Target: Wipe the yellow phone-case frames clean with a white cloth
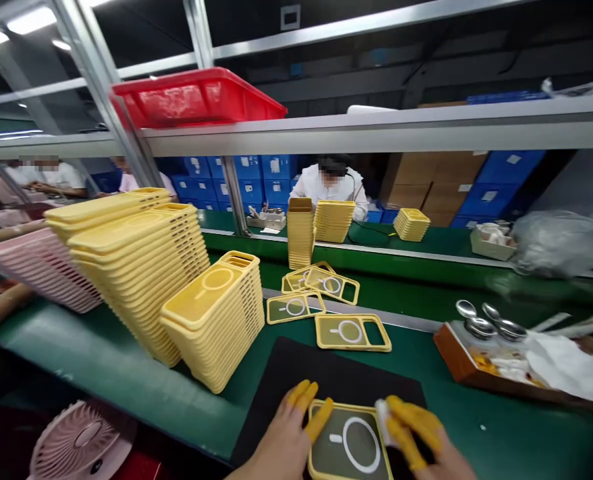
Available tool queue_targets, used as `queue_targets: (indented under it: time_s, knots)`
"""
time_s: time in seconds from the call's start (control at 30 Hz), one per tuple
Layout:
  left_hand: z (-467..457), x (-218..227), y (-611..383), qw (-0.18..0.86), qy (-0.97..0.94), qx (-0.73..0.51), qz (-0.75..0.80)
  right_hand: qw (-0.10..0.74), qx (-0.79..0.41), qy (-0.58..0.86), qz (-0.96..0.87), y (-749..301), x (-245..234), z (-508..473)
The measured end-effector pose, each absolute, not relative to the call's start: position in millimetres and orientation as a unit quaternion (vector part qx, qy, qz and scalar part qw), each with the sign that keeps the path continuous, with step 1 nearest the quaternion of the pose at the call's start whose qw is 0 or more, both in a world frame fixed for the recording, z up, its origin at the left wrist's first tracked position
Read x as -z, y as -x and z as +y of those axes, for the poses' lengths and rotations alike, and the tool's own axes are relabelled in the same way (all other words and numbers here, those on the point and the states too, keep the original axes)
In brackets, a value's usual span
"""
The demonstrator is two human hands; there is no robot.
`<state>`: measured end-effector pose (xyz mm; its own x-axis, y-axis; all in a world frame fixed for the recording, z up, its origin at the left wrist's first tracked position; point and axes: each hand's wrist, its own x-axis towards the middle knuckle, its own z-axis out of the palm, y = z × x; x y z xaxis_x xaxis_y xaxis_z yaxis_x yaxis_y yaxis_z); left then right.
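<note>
Far L: pink stack (46, 267) on green bench (516, 433), fan (86, 437) lower down. Then tall yellow stack (141, 280), shorter yellow stack (229, 327) just beside it. L hand (284, 433): yellow cots, fingers spread, thumb over case's L rim; can't tell if actually gripping. Case (334, 457) (yellow frame, white ring + bar) on blk mat (336, 373), btwn both hands, cut by bottom of view. Loose cases (354, 331) behind mat, some overlapping; co-worker (329, 190) in white beyond. R hand (426, 440): cots too, fingers pinching white wad (384, 423) at case's R rim. Far R: box (451, 353) w/ spoon-like metal pcs (481, 327); clear bag (566, 240) behind.
</note>
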<state>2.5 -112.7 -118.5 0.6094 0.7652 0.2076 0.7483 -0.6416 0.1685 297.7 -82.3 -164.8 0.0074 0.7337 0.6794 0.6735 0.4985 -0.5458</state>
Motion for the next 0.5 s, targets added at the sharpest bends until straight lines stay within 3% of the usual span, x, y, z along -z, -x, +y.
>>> queue_targets:
  time_s: [0.07,0.13,0.3,0.5]
  knots:
    - [-109,123,7,0.075,-0.883,-0.122,0.446,0.411,0.084,0.377,-0.826,-275,152,-85]
    - [-105,130,10,0.086,-0.879,-0.134,0.45,0.371,0.132,0.333,-0.857,-240,137,-86]
    - [-106,138,6,0.068,-0.868,-0.177,0.458,0.383,0.014,0.279,-0.88,-182,113,-87]
    - [-114,110,2,0.137,-0.847,-0.176,0.482,0.304,-0.068,0.316,-0.896,-246,95,-93]
